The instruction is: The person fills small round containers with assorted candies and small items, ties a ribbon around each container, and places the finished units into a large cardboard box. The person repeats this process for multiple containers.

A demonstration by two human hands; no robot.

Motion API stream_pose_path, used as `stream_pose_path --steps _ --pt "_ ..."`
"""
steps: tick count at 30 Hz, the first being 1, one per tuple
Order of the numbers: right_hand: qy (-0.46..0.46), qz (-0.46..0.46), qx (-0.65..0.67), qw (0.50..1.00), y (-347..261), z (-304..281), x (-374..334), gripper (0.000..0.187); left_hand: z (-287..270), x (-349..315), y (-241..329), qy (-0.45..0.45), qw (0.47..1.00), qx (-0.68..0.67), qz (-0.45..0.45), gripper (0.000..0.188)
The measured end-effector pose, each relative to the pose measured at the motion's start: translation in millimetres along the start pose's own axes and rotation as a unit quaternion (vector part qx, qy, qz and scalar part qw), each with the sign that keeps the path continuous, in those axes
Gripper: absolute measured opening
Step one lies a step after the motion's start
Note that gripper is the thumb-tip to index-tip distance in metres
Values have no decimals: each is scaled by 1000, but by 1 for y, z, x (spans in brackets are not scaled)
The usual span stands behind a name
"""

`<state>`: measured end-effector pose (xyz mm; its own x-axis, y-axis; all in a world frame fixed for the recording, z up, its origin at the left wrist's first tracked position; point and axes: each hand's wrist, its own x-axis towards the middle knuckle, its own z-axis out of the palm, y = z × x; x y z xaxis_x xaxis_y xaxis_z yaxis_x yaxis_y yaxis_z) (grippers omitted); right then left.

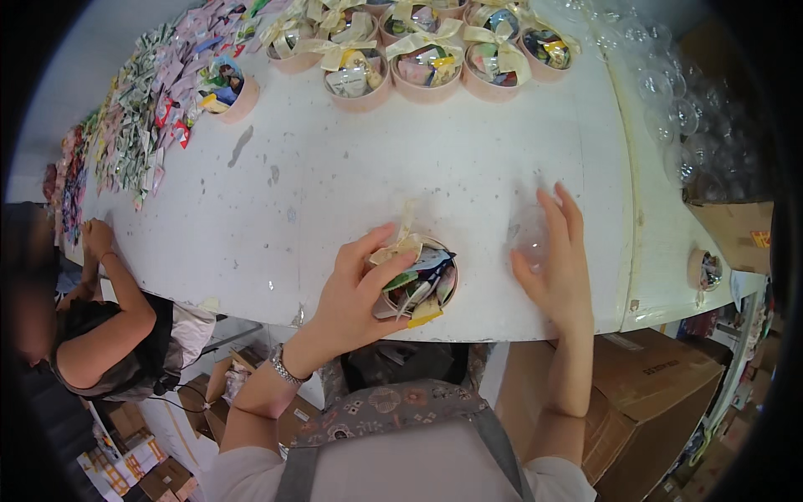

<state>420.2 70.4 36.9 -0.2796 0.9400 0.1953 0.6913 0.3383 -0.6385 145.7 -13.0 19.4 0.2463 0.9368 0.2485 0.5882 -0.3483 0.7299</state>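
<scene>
Near the table's front edge, a round pink gift box [454,294] stands without a lid, filled with small wrapped packets [431,276] in blue, green, white and yellow. My left hand [355,289] is closed around its left side, fingers over the rim and on a cream ribbon [400,249]. A yellow packet [425,319] pokes out at the near rim. To the right, my right hand [556,268] curves its thumb and fingers about a clear plastic dome [529,237], which is blurred and hard to see against the white table.
Filled boxes with domes and ribbons [427,67] stand grouped at the far side. An open filled box [238,96] sits beside heaped packets [138,109] at left. Clear domes [669,109] pile up at right, near a small box [705,270]. Another person [109,318] works at left.
</scene>
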Motion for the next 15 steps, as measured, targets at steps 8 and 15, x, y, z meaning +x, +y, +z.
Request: stream_pose_path --steps 8,15 --pt "-28 -51 476 877 -40 38 -36 73 21 -14 16 37 987 144 59 69" --pt "-14 -137 362 922 -38 43 -40 70 -13 4 -5 -91 994 -35 47 59"
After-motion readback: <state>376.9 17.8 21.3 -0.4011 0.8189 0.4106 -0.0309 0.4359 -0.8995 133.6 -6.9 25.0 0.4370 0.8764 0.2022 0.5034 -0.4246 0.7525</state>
